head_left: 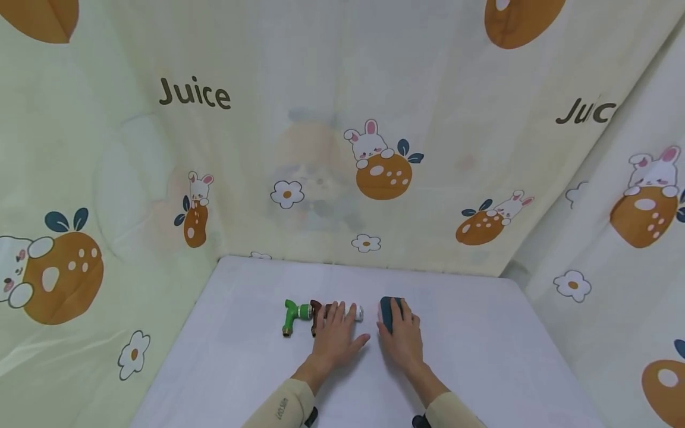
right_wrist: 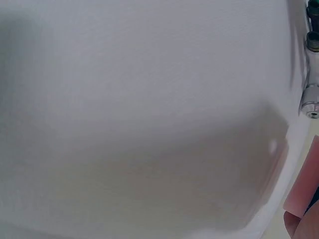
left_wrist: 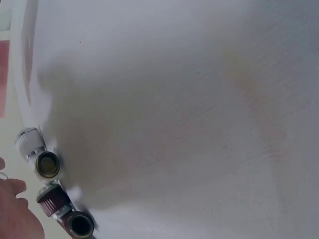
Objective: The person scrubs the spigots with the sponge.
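A row of small taps lies on the table: a green one [head_left: 291,315], a brown one [head_left: 314,309] and a whitish silver one [head_left: 360,313]. My left hand [head_left: 335,339] reaches over the brown and whitish taps with straight, spread fingers, hiding part of both. In the left wrist view the brown tap [left_wrist: 54,200] and the whitish tap [left_wrist: 31,142] show their round brass-coloured mouths near the fingers. My right hand [head_left: 402,342] holds a dark blue and pink block [head_left: 386,312], right of the taps. Its pink side [right_wrist: 303,181] shows beside the thumb in the right wrist view.
The white table [head_left: 481,356] extends on both sides of the hands and towards the back. A cream curtain [head_left: 321,238] printed with rabbits, oranges and flowers hangs behind it and along both sides.
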Demonstrator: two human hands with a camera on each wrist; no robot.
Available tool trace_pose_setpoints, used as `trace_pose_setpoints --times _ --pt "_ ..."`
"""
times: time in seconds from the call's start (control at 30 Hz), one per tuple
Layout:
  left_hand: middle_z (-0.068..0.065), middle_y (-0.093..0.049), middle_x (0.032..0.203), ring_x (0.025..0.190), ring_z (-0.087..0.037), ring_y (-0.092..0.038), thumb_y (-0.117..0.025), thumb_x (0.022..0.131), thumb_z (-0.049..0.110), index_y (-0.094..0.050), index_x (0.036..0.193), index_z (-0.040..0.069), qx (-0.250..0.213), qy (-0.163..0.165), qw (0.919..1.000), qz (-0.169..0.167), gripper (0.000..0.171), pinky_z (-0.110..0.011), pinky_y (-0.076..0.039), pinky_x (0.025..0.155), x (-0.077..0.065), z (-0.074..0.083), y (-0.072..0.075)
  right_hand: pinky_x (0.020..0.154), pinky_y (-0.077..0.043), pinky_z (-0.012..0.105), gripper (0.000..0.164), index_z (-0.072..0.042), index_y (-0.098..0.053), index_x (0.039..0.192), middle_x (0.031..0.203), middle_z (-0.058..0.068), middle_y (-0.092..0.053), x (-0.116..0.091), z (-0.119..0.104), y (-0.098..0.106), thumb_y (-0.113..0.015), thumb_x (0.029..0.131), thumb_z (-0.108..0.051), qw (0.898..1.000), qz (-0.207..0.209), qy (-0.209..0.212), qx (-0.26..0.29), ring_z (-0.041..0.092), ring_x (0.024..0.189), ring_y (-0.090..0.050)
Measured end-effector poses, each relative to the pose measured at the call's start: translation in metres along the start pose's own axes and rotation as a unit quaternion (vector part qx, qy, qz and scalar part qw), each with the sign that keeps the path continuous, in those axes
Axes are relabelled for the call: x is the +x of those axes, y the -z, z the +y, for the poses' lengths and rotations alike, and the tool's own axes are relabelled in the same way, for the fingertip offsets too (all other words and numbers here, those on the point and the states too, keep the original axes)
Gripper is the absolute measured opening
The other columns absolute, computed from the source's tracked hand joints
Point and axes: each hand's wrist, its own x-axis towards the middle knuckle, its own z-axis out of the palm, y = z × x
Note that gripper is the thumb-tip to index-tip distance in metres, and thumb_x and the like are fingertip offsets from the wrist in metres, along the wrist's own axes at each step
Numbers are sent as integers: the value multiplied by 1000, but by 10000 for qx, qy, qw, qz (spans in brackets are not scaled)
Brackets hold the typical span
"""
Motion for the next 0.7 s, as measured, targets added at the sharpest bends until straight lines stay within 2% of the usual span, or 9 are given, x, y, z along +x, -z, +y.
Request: trace_pose_setpoints --times 0.23,0.33,0.47,0.57,0.7 --pt "-16 -43 163 154 -37 -34 -56 101 60 -41 159 14 220 -122 9997 -16 75 -62 -17 126 1 -1 -6 100 -50 64 71 -5 -42 157 162 24 -35 -1 -11 1 -73 97 -28 9994 244 185 147 51 134 -46" --pt "-15 -39 165 157 -37 -30 -53 104 55 -37 161 13 64 -126 9998 -172 73 -63 -10 127 3 -2 -11 101 -51 64 70 -7 -41 157 163 23 -34 -2 -15 1 -72 98 -27 9992 238 170 271 50 135 -45" --pt "-12 -41 165 157 -33 -29 -51 105 52 -35 162 12 177 -57 9996 -205 71 -64 -4 128 5 -4 -16 100 -52 63 69 -7 -42 157 164 22 -33 -3 -21 3 -72 98 -28 9986 256 193 424 48 137 -45" --pt "-10 -46 162 155 -32 -34 -55 104 52 -37 161 12 342 -20 9993 -116 72 -63 -5 128 6 -4 -16 100 -53 62 69 -6 -42 156 164 22 -33 -2 -24 4 -71 99 -30 9983 309 220 452 47 138 -44" --pt "-9 -53 154 150 -32 -41 -61 100 54 -42 158 11 322 2 9993 -190 74 -63 -10 126 8 -1 -13 102 -52 63 68 -5 -43 155 163 23 -34 -3 -23 4 -71 98 -29 9978 364 235 508 47 139 -44"
